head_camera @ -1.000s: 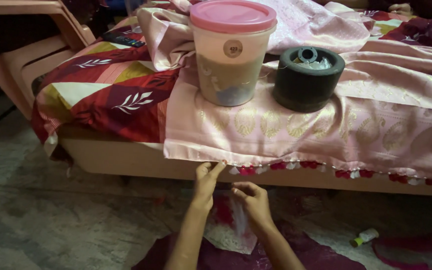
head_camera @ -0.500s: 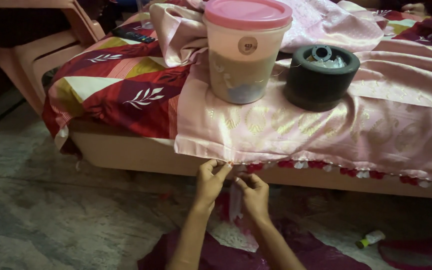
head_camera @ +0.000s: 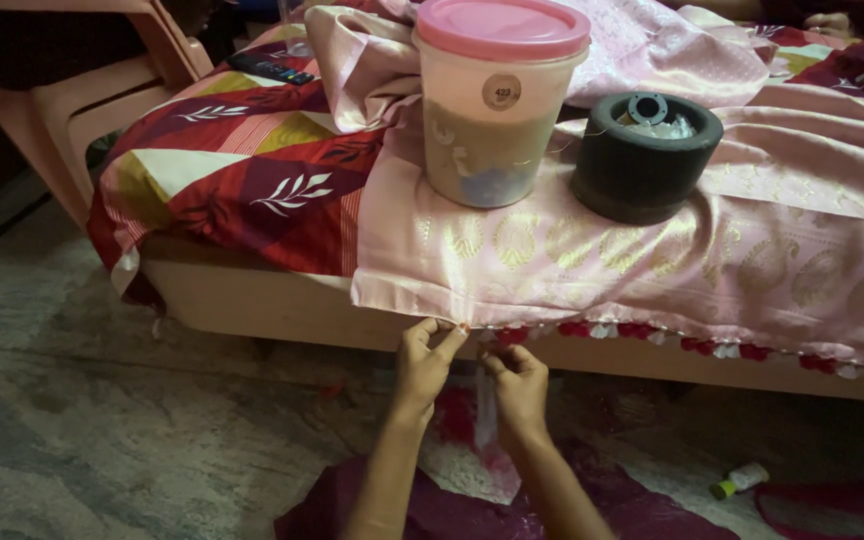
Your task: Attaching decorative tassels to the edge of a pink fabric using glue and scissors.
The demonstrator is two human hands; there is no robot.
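Note:
A pink silky cloth with gold motifs [head_camera: 642,260] hangs over the bed's front edge, its hem trimmed with red and white tassels [head_camera: 642,331]. My left hand [head_camera: 422,365] pinches the hem where the tassel row ends. Close beside it, my right hand [head_camera: 519,385] is raised to the same hem, fingers closed on a thin whitish thread or tassel piece that trails down. On the cloth stand a translucent tub with a pink lid [head_camera: 497,100] and a black round weight [head_camera: 645,155].
The bed carries a red, yellow and white patterned sheet [head_camera: 232,170] with a dark remote control [head_camera: 270,70] on it. A pink plastic chair [head_camera: 72,90] stands at left. On the floor lie maroon fabric [head_camera: 472,510] and a small white bottle with green cap [head_camera: 739,479].
My right hand rose from the floor-level fabric up to the hem beside the left hand. The view shifted slightly so the bed sits further right.

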